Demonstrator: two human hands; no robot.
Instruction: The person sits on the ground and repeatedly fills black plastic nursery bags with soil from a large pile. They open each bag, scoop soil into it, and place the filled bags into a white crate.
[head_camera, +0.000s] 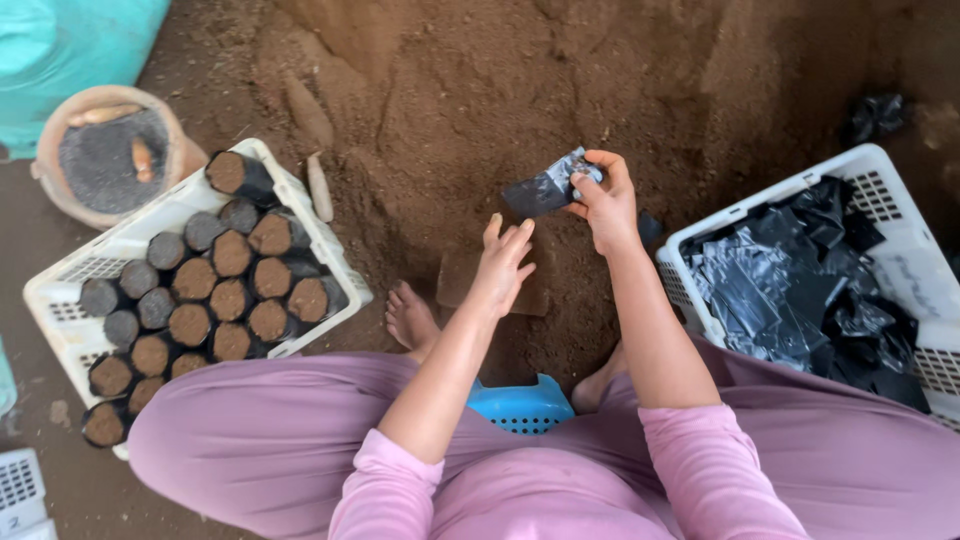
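Observation:
My right hand (603, 203) holds a small flat black plastic bag (543, 188) above a heap of brown soil (480, 110). My left hand (503, 262) hovers just below it, fingers spread and holding nothing. A white crate (912, 262) at my right holds a pile of empty black bags (800, 285). Another white crate (80, 272) at my left is packed with several black bags filled with soil (215, 295), standing upright. I sit on a low blue stool (522, 405), bare feet on the ground.
A round clay-coloured bowl (48, 165) of dark grit stands at the far left beside a teal sack (70, 45). Two sticks (318, 185) lie on the soil by the left crate. A flat brown board (458, 280) lies under my left hand.

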